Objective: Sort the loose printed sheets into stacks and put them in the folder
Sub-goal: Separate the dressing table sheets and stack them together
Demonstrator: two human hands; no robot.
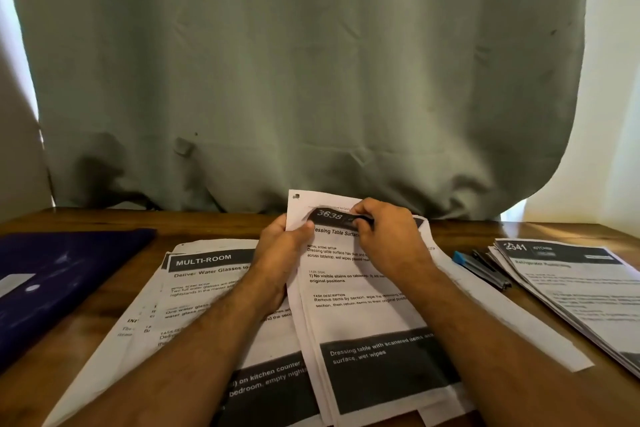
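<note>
Both forearms reach over the middle stack of sheets [363, 322]. Left hand [282, 250] pinches the top sheet's upper left edge; right hand [388, 236] curls round its top edge, peeling it up. The folder [62, 274] (dark blue, closed) lies far left, nearer the left hand, the paper's long axis running away from the person. Other stacks flank it on a wooden table [214, 222] before a green curtain [294, 80].

Dim, backlit at edges; wide-angle bowing
</note>
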